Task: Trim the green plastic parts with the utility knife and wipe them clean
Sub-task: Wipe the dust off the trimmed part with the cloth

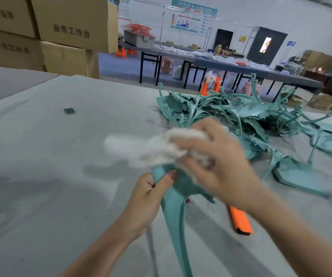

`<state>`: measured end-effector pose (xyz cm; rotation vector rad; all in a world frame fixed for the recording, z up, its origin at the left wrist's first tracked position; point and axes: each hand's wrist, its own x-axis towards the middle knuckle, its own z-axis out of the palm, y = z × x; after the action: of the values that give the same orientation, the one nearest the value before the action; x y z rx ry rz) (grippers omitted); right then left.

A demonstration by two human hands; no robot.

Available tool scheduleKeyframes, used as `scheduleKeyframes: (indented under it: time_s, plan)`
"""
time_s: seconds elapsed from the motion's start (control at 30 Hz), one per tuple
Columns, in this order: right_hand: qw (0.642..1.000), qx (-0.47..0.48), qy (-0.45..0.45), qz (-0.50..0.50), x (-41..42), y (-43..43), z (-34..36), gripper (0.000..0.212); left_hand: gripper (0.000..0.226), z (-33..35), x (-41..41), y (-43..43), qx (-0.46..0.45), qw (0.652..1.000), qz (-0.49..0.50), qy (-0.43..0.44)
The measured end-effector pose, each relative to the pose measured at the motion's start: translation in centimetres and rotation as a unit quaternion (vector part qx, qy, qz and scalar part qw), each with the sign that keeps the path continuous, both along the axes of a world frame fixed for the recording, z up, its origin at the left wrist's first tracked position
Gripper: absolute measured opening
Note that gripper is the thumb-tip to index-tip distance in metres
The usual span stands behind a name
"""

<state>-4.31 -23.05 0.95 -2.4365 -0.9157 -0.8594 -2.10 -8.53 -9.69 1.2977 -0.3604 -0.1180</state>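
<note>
My left hand is pinching the green part at its top. At its 1 o'clock my right hand is clutching the white cloth against it. The utility knife is lying at 4 o'clock.

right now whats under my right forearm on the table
An orange utility knife lies on the grey table; its far end is hidden by the forearm.

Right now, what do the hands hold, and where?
Left hand grips a green part near its upper end; right hand clutches a cloth, bunched.
</note>
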Motion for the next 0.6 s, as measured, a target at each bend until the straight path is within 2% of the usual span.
scheduleKeyframes:
  time_s: [0.07,0.1,0.13,0.2,0.23,0.27,0.33,0.37,0.47,0.53,0.6]
  plan:
    - [0.995,-0.103,-0.005,0.015,0.6,0.3,-1.3,0.03,0.046,0.0,-0.4,-0.1,0.006,1.0,0.023,-0.004]
    - [0.995,-0.094,-0.01,-0.037,2.0,-0.8,-0.9,0.033,0.054,0.1,-0.5,-0.2,0.008,1.0,0.02,-0.02]
    - [0.99,-0.043,-0.001,-0.136,3.5,-2.6,0.0,0.032,0.065,0.3,-0.7,-0.2,0.017,0.999,0.007,-0.038]
    - [0.929,0.074,0.093,-0.351,5.9,-7.6,2.4,0.026,0.069,1.0,-1.2,-0.2,0.041,0.996,-0.006,-0.082]
    - [0.895,0.13,0.145,-0.402,6.1,-10.0,3.6,0.025,0.066,1.5,-1.4,-0.2,0.057,0.992,0.012,-0.111]
    - [0.884,0.185,0.147,-0.404,5.7,-11.4,4.5,0.024,0.062,1.8,-1.3,-0.1,0.081,0.985,0.049,-0.145]
    - [0.904,0.267,0.055,-0.329,4.1,-10.6,6.2,0.028,0.055,2.4,-1.0,-0.1,0.134,0.956,0.147,-0.215]
    - [0.919,0.272,-0.005,-0.286,2.8,-9.2,6.9,0.033,0.051,2.8,-0.9,0.0,0.16,0.938,0.185,-0.247]
    - [0.972,0.153,-0.123,-0.128,-1.3,-2.8,7.8,0.031,0.041,4.5,-0.2,0.2,0.216,0.887,0.236,-0.334]
    - [0.99,0.062,-0.125,-0.025,-2.8,0.9,7.1,0.031,0.038,5.8,-0.1,0.1,0.224,0.862,0.225,-0.395]
    - [0.994,0.029,-0.105,-0.001,-2.1,1.9,6.6,0.029,0.031,6.8,-0.2,0.2,0.206,0.843,0.239,-0.437]
